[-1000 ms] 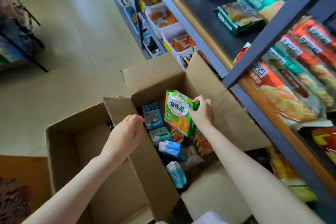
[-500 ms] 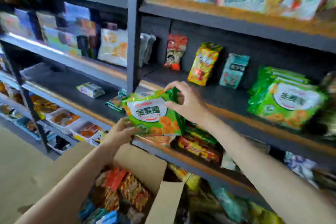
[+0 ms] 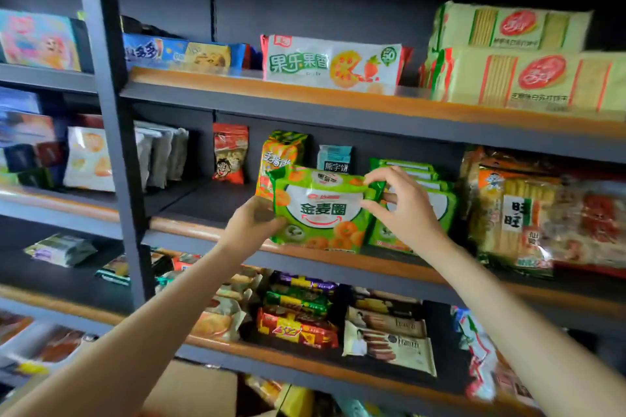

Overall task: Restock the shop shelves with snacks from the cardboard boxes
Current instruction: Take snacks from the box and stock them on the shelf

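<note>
One green snack bag (image 3: 321, 210) raised shelfward, two hands.

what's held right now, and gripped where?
Green snack bag: left hand grips its lower-left edge, right hand pinches its top-right corner.

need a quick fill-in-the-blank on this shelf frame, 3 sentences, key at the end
1. Both hands hold one ____ snack bag.
2. The right hand pinches the bag's top ____ corner.
3. The stack of matching bags stands to the ____ of the held bag, on the same shelf.

Missing words: green; right; right
</note>
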Demonstrator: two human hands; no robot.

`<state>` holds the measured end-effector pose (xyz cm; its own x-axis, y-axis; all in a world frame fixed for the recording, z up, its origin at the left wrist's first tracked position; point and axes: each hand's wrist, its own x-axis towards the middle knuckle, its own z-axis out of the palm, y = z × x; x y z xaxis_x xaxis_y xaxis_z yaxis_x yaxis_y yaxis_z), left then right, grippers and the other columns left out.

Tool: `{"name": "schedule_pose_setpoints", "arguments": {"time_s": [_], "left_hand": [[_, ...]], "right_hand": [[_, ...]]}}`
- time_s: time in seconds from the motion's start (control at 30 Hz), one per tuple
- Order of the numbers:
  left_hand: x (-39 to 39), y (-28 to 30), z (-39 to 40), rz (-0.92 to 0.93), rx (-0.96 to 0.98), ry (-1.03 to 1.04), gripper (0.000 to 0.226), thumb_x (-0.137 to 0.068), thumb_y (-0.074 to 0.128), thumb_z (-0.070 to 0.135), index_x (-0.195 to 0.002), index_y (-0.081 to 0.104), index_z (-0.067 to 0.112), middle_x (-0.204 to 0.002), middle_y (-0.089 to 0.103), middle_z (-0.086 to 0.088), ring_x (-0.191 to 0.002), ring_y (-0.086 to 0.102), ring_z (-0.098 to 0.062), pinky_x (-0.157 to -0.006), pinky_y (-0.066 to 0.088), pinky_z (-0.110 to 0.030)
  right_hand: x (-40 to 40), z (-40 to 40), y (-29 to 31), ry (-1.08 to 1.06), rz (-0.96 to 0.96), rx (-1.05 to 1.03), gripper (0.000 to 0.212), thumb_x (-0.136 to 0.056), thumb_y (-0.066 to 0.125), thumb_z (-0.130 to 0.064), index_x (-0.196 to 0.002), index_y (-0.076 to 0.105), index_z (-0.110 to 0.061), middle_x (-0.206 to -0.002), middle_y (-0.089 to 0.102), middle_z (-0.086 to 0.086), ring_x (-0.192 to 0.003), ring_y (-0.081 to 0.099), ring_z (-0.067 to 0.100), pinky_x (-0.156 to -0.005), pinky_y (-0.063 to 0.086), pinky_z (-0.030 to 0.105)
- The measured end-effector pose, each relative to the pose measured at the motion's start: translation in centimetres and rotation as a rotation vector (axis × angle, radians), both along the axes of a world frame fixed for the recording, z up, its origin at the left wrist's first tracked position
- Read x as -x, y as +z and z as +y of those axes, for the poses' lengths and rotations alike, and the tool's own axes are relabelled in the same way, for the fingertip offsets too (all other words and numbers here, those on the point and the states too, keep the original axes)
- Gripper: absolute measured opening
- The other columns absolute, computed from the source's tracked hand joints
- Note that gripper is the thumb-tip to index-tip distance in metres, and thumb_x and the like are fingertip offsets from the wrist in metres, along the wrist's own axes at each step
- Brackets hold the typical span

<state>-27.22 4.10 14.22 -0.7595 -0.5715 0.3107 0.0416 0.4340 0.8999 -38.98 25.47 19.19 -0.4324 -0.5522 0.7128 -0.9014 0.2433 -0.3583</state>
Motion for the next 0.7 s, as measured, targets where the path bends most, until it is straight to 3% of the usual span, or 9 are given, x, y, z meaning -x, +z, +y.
{"name": "schedule_pose_setpoints", "arguments": {"time_s": [0.1,0.2,0.33,0.47,0.6,0.7], "left_hand": [[4.6,0.4,2.7,-0.121,0.125,-0.050,0.040,-0.069,0.074,0.032,-0.098,0.057,0.010,-0.095,0.064,-0.004,-0.093,0.060,-0.022,-0.082,0.047,-0.033],[9.0,0.5,6.2,-0.182,0.209,-0.066,0.037,-0.084,0.066,0.026,-0.111,0.053,0.004,-0.108,0.060,-0.007,-0.102,0.055,-0.021,-0.075,0.039,-0.025],[13.0,-0.2,9.6,-0.268,0.295,-0.088,0.030,-0.089,0.060,0.029,-0.106,0.054,0.005,-0.108,0.062,-0.009,-0.101,0.057,-0.023,-0.068,0.035,-0.025],[15.1,-1.8,10.4,-0.426,0.351,-0.093,0.030,-0.090,0.056,0.037,-0.100,0.045,0.011,-0.108,0.062,-0.013,-0.098,0.058,-0.030,-0.074,0.043,-0.031],[15.1,-2.1,10.9,-0.444,0.372,-0.095,0.046,-0.088,0.056,0.042,-0.119,0.040,0.012,-0.116,0.060,-0.007,-0.104,0.057,-0.029,-0.093,0.044,-0.042],[13.0,-2.0,11.0,-0.307,0.403,-0.034,0.045,-0.090,0.056,0.030,-0.127,0.038,0.012,-0.123,0.056,-0.003,-0.114,0.053,-0.026,-0.098,0.039,-0.042]], "right_hand": [[3.7,3.5,0.1,-0.084,0.007,-0.010,0.021,-0.081,0.069,-0.009,-0.101,0.060,-0.010,-0.108,0.057,-0.004,-0.107,0.049,0.009,-0.095,0.042,0.036],[7.1,6.6,0.4,-0.162,0.021,-0.006,0.025,-0.081,0.070,-0.008,-0.105,0.061,-0.011,-0.107,0.054,-0.004,-0.104,0.051,0.013,-0.092,0.039,0.028],[10.8,9.5,0.1,-0.216,-0.026,-0.081,0.029,-0.084,0.066,-0.009,-0.113,0.060,-0.013,-0.112,0.050,-0.004,-0.105,0.047,0.009,-0.096,0.044,0.041],[12.1,10.4,-1.4,-0.281,-0.020,-0.256,0.034,-0.091,0.058,-0.013,-0.125,0.054,-0.014,-0.122,0.047,-0.001,-0.117,0.043,0.015,-0.097,0.029,0.022],[11.7,10.1,-2.2,-0.480,0.172,-0.468,0.047,-0.095,0.045,-0.012,-0.141,0.037,-0.021,-0.140,0.035,0.000,-0.130,0.026,0.021,-0.107,0.021,0.034],[10.0,9.1,-2.2,-0.430,0.273,-0.396,0.052,-0.088,0.052,-0.004,-0.137,0.043,-0.016,-0.138,0.039,0.008,-0.128,0.029,0.026,-0.105,0.028,0.045]]}}
